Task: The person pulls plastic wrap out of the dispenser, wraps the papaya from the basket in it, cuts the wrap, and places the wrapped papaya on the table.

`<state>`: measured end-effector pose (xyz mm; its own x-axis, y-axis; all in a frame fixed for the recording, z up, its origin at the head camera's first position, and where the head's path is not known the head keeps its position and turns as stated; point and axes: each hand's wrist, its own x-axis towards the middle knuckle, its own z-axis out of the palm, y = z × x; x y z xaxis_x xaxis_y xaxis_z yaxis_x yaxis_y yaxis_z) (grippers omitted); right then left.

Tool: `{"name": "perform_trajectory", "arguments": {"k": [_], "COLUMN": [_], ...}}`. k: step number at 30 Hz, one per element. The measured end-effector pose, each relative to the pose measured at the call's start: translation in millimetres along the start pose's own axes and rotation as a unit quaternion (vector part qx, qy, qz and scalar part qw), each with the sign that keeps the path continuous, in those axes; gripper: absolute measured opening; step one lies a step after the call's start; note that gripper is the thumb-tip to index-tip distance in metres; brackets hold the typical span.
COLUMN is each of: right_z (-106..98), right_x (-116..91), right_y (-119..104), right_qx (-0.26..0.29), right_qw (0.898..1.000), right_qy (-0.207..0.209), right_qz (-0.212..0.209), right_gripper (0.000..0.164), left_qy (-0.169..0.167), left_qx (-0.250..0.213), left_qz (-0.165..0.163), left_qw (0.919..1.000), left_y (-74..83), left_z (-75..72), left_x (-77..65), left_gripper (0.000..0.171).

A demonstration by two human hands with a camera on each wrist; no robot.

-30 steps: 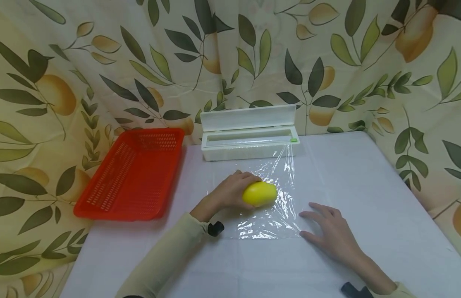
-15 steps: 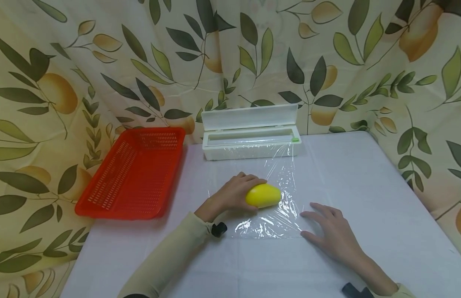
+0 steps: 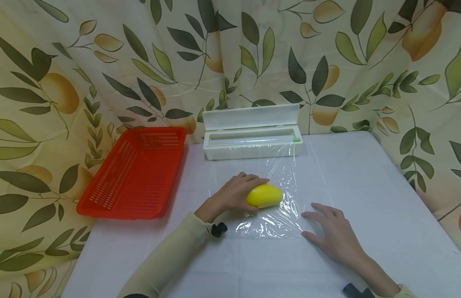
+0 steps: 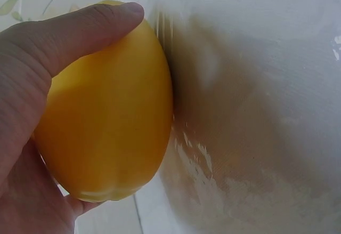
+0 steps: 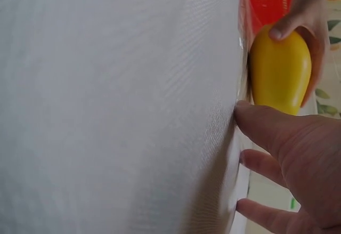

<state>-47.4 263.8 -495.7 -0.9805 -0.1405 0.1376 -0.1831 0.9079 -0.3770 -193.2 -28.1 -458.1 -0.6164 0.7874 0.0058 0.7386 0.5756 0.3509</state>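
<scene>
A smooth yellow, mango-like fruit (image 3: pixel 264 196) lies on a sheet of clear plastic wrap (image 3: pixel 260 229) at the middle of the table. My left hand (image 3: pixel 234 192) grips its left end, and in the left wrist view the thumb lies across the yellow skin (image 4: pixel 112 111). To the right, my right hand (image 3: pixel 332 231) has its fingers spread, with fingertips resting at the right edge of the wrap. The right wrist view shows those fingertips (image 5: pixel 242 106) touching down near the fruit. The sheet runs back to a white wrap dispenser box (image 3: pixel 252 152) with its lid up.
A red plastic basket (image 3: pixel 165 198) stands on the left of the white-covered table (image 3: pixel 267 269). A small green piece (image 3: pixel 297 139) sits at the right end of the dispenser. A leaf-patterned curtain (image 3: pixel 267 78) hangs behind and at the sides.
My left hand and the fruit have moved slightly to the right over the wrap. My right hand has stayed at the sheet's right edge.
</scene>
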Motion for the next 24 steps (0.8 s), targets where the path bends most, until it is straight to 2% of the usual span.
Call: {"name": "perform_trajectory", "arguments": {"k": [7, 18, 21, 24], "right_z": [0, -2, -3, -3], "right_x": [0, 1, 1, 0], "right_y": [1, 0, -1, 0], "right_qx": [-0.004, -0.006, -0.002, 0.006], "right_qw": [1.000, 1.000, 1.000, 1.000], "right_qy": [0.001, -0.008, -0.005, -0.002], "right_qz": [-0.009, -0.001, -0.005, -0.011], "right_gripper": [0.052, 0.051, 0.051, 0.051], "left_qy": [0.006, 0.012, 0.026, 0.053], "left_qx": [0.012, -0.002, -0.010, -0.012], "left_qz": [-0.001, -0.002, -0.002, -0.005], "left_qw": [0.9999, 0.9999, 0.9996, 0.9985], "left_y": [0.5, -1.6, -2.9, -4.6], "left_z": [-1.7, -5.9, -6.5, -8.4], "left_x": [-1.4, -4.2, -7.3, -13.7], "left_gripper": [0.087, 0.084, 0.084, 0.083]}}
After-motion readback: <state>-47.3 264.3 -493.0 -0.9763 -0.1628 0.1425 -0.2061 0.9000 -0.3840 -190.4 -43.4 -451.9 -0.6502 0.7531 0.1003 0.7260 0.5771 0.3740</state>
